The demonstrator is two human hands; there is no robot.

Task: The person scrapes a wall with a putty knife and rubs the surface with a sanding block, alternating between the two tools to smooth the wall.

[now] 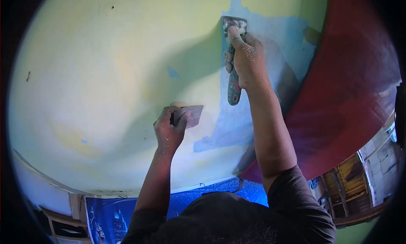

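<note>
I am facing a pale yellow-green wall (105, 66) with a blue patch (279, 41) where the coat is off. My right hand (247, 57) grips a scraper (233, 28) with a red-grey handle, its metal blade pressed flat to the wall at the edge of the blue patch, forefinger lying along the blade. My left hand (169, 129) holds a second, wider blade (191, 115) against the wall lower down, just left of the blue patch. Both hands are dusted with white specks.
A dark red surface (351, 83) borders the wall on the right. Below the wall hangs a blue printed sheet (114, 214). Wooden shelving (351, 189) shows at the lower right. My dark sleeves and shirt (237, 218) fill the bottom.
</note>
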